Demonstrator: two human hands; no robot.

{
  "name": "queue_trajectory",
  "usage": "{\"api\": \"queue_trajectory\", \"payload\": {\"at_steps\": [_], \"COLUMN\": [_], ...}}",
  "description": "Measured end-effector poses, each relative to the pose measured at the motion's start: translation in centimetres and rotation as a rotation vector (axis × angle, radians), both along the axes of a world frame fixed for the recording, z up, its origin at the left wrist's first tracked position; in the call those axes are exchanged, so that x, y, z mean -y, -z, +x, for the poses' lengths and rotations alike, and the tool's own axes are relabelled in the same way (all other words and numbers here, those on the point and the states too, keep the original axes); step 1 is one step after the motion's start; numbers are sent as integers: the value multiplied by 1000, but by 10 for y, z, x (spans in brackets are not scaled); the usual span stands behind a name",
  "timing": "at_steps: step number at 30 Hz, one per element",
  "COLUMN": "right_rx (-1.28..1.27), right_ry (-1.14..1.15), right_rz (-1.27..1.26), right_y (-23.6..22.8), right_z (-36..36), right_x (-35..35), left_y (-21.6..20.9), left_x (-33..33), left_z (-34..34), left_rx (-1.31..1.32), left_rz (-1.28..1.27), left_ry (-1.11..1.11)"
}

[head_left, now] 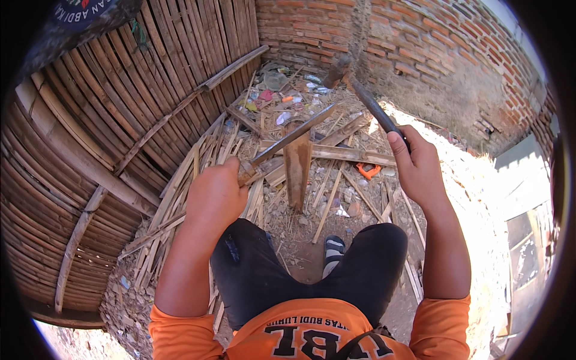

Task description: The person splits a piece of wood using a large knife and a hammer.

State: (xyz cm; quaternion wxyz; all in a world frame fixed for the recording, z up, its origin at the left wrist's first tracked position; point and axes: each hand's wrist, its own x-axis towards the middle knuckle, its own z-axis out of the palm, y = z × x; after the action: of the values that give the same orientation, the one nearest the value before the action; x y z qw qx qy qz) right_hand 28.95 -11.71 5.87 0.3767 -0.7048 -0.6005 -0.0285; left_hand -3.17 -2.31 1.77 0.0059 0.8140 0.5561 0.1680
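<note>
My left hand [215,195] is wrapped round the wooden handle of a machete [294,137], its blade slanting up to the right. The blade lies across the upper end of an upright piece of wood [297,171] between and beyond my knees; whether it has bitten into the wood cannot be made out. My right hand [417,162] grips the dark handle of a hammer [373,107]. The hammer's head is raised above and beyond the blade's tip, apart from it.
Split wood strips [162,234] lie piled at the left, beside a bamboo wall [108,120]. An orange tool handle [368,171] rests on the ground right of the upright wood. Litter [282,99] is scattered before a brick wall [414,42].
</note>
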Motion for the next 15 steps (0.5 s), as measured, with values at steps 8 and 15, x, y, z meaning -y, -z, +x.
{"api": "queue_trajectory", "payload": {"at_steps": [8,15], "right_rx": [56,-140], "right_ry": [7,-29], "right_rz": [-170,242], "right_y": [29,-1], "right_z": [-2,-3], "right_x": [1,6], "left_y": [2,5], "left_x": [-1,-2], "left_z": [1,-2], "left_rx": [11,25], "left_rz": [4,14], "left_ry": [6,10]}}
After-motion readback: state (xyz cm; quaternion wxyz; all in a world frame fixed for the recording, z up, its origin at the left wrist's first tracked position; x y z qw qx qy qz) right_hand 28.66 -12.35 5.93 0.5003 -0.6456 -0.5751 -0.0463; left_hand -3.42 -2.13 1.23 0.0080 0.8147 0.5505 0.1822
